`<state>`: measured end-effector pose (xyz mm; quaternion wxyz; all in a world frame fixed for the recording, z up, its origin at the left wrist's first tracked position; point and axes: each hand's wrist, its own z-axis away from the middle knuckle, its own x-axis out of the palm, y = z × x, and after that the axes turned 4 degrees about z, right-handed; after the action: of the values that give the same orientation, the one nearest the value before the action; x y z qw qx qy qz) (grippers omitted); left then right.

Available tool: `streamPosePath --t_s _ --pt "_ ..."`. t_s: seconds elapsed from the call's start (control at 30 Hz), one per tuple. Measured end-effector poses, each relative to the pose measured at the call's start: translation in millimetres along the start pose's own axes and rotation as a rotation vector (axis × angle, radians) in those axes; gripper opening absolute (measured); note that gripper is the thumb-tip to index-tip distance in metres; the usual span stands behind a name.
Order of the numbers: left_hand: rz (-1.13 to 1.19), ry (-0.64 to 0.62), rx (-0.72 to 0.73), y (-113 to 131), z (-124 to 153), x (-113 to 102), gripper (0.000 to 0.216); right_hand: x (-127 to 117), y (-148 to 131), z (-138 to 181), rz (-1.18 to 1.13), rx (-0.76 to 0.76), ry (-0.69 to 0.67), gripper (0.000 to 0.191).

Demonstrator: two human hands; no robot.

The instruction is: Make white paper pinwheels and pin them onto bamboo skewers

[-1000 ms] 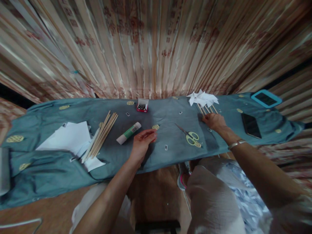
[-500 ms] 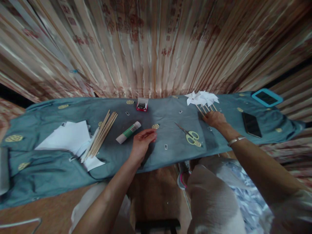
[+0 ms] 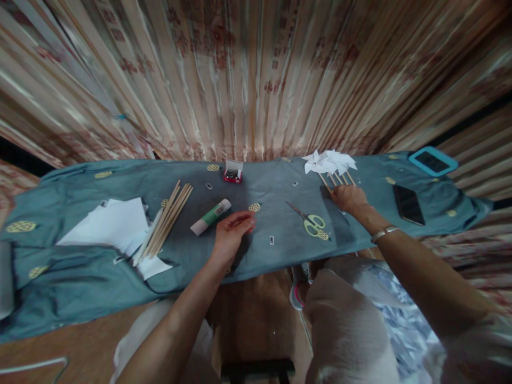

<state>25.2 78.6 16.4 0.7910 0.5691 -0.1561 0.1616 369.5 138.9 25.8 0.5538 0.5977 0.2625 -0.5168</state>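
Observation:
Paper pinwheels (image 3: 330, 161) with wooden sticks lie grouped at the table's back right. My right hand (image 3: 349, 198) is closed over the lower ends of their sticks; its fingertips are partly hidden. My left hand (image 3: 234, 229) hovers over the cloth near the table's front edge, fingers loosely bent and nothing visible in them. Just left of it lies a glue stick (image 3: 210, 217) with a green label. Scissors (image 3: 314, 224) with light green handles rest between my two hands. Behind the glue stick, a small red box (image 3: 232, 173) stands with its lid up, holding small dark metal pieces.
Several wooden sticks (image 3: 170, 218) lie on the left beside white paper sheets (image 3: 108, 224). A dark phone (image 3: 408, 205) and a blue-framed device (image 3: 433, 161) lie at the right. Curtains (image 3: 240, 80) hang behind the table, covered with a grey-green cloth (image 3: 264, 261).
The whole view has shifted very slightly. My right hand stays at the pinwheel sticks, and my left hand has barely moved.

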Motion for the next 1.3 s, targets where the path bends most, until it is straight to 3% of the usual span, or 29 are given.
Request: streamPosePath --t_s 0.4,0.83,1.03,1.17,1.3 --pt "0.011 0.002 -0.008 -0.3 -0.4 1.1 0.031 -24.0 -5.5 11.2 0.014 0.004 0.059 0.039" --pt "-0.006 -0.026 -0.003 -5.1 -2.2 1.9 0.027 0.8 7.3 -5.9 -0.002 0.052 0.006 0.040" --pt "-0.009 -0.025 0.009 -0.3 4.0 3.0 0.025 -7.8 7.7 -2.1 0.002 0.057 0.009 0.040" --pt "-0.074 -0.128 0.027 10.9 31.6 4.3 0.022 -26.6 -12.4 28.4 -0.053 0.021 0.141 0.034" --pt "-0.101 -0.306 0.020 29.6 75.3 8.1 0.014 -44.1 -66.1 77.4 -0.221 -0.160 0.253 0.030"
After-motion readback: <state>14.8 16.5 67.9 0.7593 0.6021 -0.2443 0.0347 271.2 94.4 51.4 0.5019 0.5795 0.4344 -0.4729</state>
